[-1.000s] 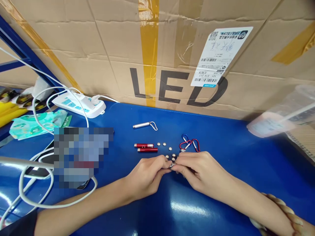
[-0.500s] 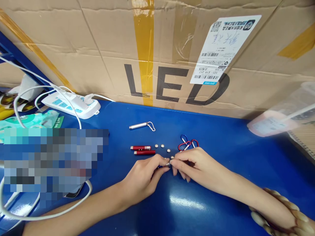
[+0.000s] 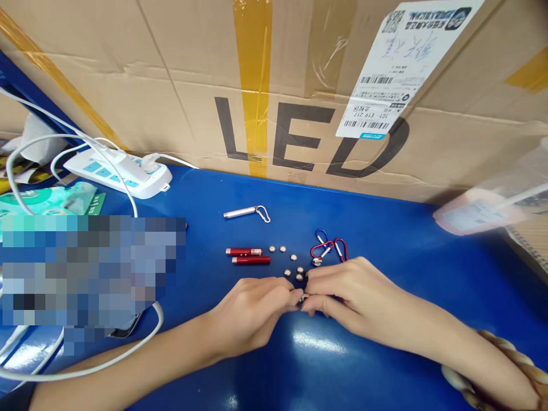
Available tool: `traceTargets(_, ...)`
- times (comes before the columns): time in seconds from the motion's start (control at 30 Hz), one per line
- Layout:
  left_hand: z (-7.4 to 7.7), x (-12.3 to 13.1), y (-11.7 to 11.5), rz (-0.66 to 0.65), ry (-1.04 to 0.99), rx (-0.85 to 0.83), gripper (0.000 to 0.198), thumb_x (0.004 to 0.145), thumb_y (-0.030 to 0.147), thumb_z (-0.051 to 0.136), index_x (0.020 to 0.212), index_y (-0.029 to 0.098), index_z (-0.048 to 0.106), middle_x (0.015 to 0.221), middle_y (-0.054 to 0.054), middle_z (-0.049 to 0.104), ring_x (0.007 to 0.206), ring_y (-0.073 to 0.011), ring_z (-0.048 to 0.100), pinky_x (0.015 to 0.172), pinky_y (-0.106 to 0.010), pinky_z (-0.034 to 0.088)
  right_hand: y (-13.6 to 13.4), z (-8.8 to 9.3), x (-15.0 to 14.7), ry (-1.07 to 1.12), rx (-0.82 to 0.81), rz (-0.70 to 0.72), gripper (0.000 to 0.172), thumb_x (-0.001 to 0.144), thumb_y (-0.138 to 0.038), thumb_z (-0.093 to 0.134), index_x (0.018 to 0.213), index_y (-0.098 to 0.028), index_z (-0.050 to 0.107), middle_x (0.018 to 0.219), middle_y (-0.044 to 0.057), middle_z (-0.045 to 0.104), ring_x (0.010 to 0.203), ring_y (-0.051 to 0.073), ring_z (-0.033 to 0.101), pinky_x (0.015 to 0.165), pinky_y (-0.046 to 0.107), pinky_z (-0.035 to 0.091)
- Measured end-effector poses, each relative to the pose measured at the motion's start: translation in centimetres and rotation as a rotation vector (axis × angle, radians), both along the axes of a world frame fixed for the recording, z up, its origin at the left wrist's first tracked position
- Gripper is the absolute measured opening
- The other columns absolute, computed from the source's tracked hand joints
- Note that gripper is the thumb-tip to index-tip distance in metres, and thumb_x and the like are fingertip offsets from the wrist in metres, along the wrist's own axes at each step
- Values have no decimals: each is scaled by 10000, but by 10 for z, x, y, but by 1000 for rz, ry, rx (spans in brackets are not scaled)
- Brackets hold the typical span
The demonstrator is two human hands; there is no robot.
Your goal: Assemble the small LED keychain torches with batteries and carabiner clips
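Observation:
My left hand (image 3: 252, 311) and my right hand (image 3: 346, 294) meet fingertip to fingertip low on the blue table (image 3: 385, 240). Both pinch a small metal piece (image 3: 302, 298) that is mostly hidden by the fingers. Just beyond the fingertips lie several small silver button cells (image 3: 291, 265). Two red mini flashlight tubes (image 3: 248, 256) lie side by side to the left of the cells. Red and blue carabiner clips (image 3: 327, 246) lie above my right hand. A silver keychain flashlight (image 3: 246, 213) rests farther back.
A large cardboard box printed "LED" (image 3: 299, 85) stands along the table's back edge. A white power strip (image 3: 117, 174) with white cables sits at the back left. A clear plastic bag (image 3: 483, 208) lies at the right. A blurred-out patch covers the left.
Both hands stay pinched together over the small piece and have shifted slightly toward me. The view has tilted a little; the parts on the table have not moved.

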State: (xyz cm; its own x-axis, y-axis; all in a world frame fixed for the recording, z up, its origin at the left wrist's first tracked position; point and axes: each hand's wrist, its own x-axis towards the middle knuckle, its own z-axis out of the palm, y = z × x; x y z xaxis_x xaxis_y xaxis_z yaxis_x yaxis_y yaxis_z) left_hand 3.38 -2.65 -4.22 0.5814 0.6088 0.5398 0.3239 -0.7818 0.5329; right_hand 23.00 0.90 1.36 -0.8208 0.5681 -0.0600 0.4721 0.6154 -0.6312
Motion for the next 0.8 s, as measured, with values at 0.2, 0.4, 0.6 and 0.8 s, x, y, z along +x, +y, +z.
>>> traceTargets(0.2, 3, -1, 0, 27, 70, 112, 226, 914, 60, 330, 809, 143, 512, 703, -70, 644, 530, -129, 555, 472, -217, 419, -11, -12, -10, 86, -456, -242, 373, 899, -342, 472, 592, -157, 574, 495, -42, 503, 434, 66, 498, 481, 178, 378)
traceTargets(0.4, 1, -1, 1, 27, 91, 9, 205, 896, 39, 358, 837, 157, 515, 738, -59, 663, 593, -137, 603, 510, -219, 444, -7, -15, -10, 129, -618, -319, 377, 865, -400, 515, 587, -151, 567, 467, -53, 466, 392, 54, 451, 437, 171, 373)
traceTargets(0.6, -1, 0, 2, 24, 10, -179, 133, 912, 64, 418, 907, 166, 504, 781, -29, 679, 728, -140, 651, 644, -230, 508, -2, -17, -9, 115, -570, -293, 354, 877, -366, 496, 618, -150, 605, 477, -49, 485, 392, 49, 444, 406, 167, 357)
traceTargets(0.8, 3, 0, 1, 43, 19, -184, 182, 913, 88, 449, 1076, 148, 500, 811, -25, 684, 729, -139, 641, 665, -233, 513, -1, -20, -6, 123, -490, -270, 345, 901, -294, 443, 651, -154, 635, 492, -44, 499, 420, 51, 465, 442, 170, 374)
